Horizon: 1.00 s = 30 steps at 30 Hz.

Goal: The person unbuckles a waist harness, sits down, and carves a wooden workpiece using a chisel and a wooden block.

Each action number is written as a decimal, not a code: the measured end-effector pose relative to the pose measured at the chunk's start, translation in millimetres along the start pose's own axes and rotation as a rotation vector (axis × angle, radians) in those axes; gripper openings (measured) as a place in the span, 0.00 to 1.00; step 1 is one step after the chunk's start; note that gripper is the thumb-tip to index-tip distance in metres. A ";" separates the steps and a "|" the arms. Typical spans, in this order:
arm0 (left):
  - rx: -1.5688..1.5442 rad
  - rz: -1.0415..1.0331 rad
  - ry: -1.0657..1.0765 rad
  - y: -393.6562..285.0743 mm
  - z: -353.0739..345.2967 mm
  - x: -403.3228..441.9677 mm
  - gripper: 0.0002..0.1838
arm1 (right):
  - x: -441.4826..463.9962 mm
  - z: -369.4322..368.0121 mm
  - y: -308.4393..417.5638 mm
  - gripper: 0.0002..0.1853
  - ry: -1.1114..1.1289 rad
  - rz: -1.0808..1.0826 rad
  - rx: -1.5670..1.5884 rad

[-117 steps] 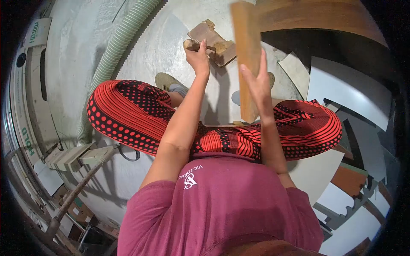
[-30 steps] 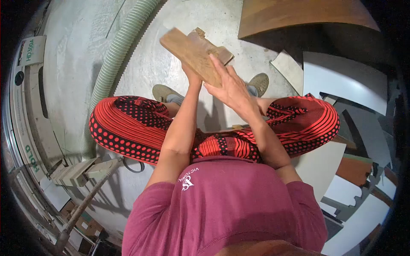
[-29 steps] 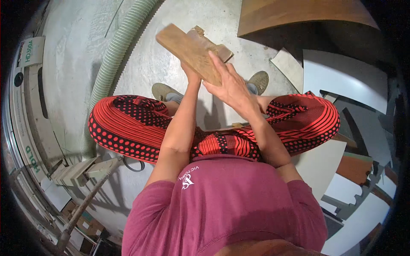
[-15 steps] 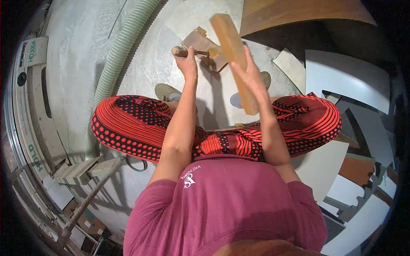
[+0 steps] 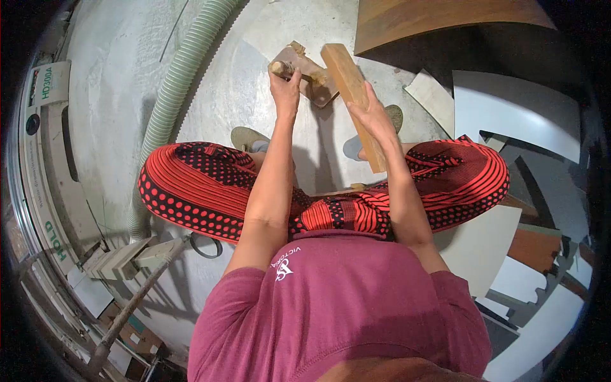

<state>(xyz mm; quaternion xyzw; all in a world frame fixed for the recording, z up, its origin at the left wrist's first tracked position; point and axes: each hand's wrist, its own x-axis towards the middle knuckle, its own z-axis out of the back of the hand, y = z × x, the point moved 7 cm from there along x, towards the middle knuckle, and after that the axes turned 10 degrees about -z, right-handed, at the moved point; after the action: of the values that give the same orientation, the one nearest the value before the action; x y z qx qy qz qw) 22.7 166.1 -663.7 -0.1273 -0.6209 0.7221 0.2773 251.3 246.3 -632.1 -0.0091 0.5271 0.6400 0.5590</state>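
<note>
My left hand (image 5: 285,92) is closed round a chisel-like tool with a rounded wooden handle (image 5: 280,67). Its shaft points right, over a brown wooden piece (image 5: 305,67) that lies on the floor between my feet; the tip is too small to make out. The wooden piece has a rough, light-coloured patch at its right part. In my right hand (image 5: 372,118) is a long wooden block (image 5: 349,79), gripped near its middle and slanting from upper left to lower right. The block's upper end is just right of the wooden piece, apart from the tool's handle.
A green ribbed hose (image 5: 181,79) curves along the left. Beyond it stands a long machine rail (image 5: 48,172), with a metal bar (image 5: 130,305) at lower left. A curved brown panel (image 5: 445,19) is at upper right. White sheets (image 5: 519,108) and offcuts lie at the right.
Half a second ago the block was higher and more blurred; its upper end has moved down a little. Slightly earlier it lay across, over the tool and my left hand, and has since swung right.
</note>
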 end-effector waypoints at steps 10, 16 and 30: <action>-0.136 -0.126 0.024 18.4 -10.5 19.8 0.20 | -10.3 8.0 157.7 0.39 0.077 0.463 -0.584; -0.095 -0.134 -0.008 18.3 -6.5 19.8 0.23 | -21.9 9.2 203.8 0.39 0.025 0.631 -0.773; -0.190 0.082 -0.247 51.1 15.7 14.5 0.23 | 5.3 26.2 88.2 0.41 -0.036 0.350 -0.294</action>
<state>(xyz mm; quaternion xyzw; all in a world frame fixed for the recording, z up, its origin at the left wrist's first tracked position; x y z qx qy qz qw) -9.8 157.3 -707.7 -0.0884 -0.7100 0.6810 0.1560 200.5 284.0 -565.1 0.0125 0.4115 0.7973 0.4414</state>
